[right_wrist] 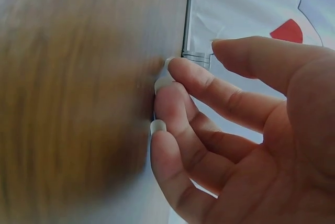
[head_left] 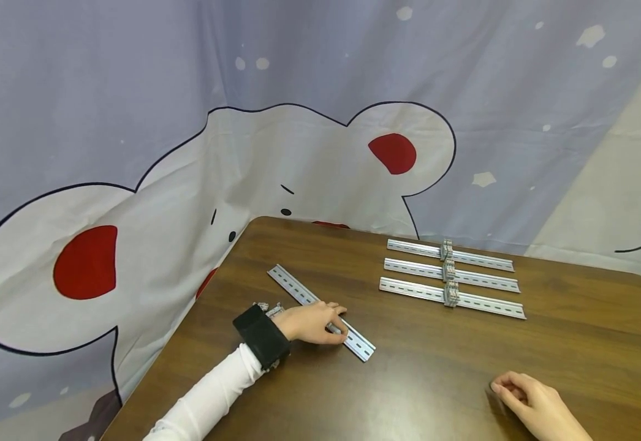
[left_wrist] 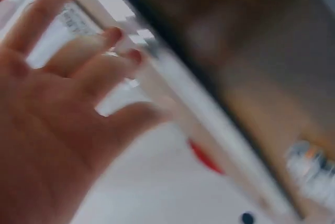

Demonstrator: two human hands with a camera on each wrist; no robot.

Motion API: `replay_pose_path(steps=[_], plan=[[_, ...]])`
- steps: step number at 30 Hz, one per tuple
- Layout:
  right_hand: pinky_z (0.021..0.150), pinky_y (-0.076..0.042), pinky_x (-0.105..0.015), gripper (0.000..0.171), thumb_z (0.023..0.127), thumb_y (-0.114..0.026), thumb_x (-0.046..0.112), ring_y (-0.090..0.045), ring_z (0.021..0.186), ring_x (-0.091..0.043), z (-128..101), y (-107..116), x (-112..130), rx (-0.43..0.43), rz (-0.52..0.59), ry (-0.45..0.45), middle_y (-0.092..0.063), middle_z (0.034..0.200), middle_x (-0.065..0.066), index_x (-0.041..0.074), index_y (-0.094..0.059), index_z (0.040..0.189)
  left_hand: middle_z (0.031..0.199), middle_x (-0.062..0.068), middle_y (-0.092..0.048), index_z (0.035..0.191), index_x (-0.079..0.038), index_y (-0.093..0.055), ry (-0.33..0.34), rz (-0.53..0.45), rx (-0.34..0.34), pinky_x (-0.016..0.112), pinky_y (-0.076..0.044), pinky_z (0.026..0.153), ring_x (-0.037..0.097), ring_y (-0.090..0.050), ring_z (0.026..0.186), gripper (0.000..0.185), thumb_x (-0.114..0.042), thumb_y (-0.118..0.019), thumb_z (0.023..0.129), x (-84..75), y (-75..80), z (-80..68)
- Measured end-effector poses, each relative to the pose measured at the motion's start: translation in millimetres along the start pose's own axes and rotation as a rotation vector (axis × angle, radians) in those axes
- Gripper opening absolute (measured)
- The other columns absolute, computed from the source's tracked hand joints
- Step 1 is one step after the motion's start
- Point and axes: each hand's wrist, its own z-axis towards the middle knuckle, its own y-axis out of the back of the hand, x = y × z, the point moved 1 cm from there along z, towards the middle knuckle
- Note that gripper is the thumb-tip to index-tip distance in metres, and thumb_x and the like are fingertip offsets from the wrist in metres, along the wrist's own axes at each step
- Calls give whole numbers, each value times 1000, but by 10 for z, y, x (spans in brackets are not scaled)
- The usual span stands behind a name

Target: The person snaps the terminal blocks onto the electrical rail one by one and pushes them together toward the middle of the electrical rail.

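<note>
Table [head_left: 574, 343], brown wood, is carrying everything. Three rails [head_left: 451, 282] are lying parallel toward its far edge, each bearing a small block at mid-length; likely set apart as done. A fourth, bare rail [head_left: 320, 312] is lying slantwise near the left edge. The left hand [head_left: 315, 323] is resting on it, fingers curling over its near part, probably steadying it. The right hand [head_left: 535, 407] is sitting near the near edge, loosely curled, holding nothing, fingertips touching the wood.

Slanted rail [head_left: 320, 312] left of three rails [head_left: 451, 278]
</note>
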Motion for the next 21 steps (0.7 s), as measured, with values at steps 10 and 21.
replay_pose_path(steps=[10,21], plan=[[59,-41,-21,12,97,-58,26,-46,66,7,-14,-12,41,-25,17,1,-59,75,14,17,-66,93,150,19,-40,145,-34,-43,222,139,179,49,-30,114,41,-34,141,59,-48,-62,91,-351,24,-277],[59,-39,-21,9,96,-59,24,-44,65,6,-26,-45,83,-43,28,44,-56,73,15,19,-65,91,154,11,-37,148,-39,-34,179,278,166,43,-33,113,37,-35,141,69,-56,-61,88,-732,-205,-261]])
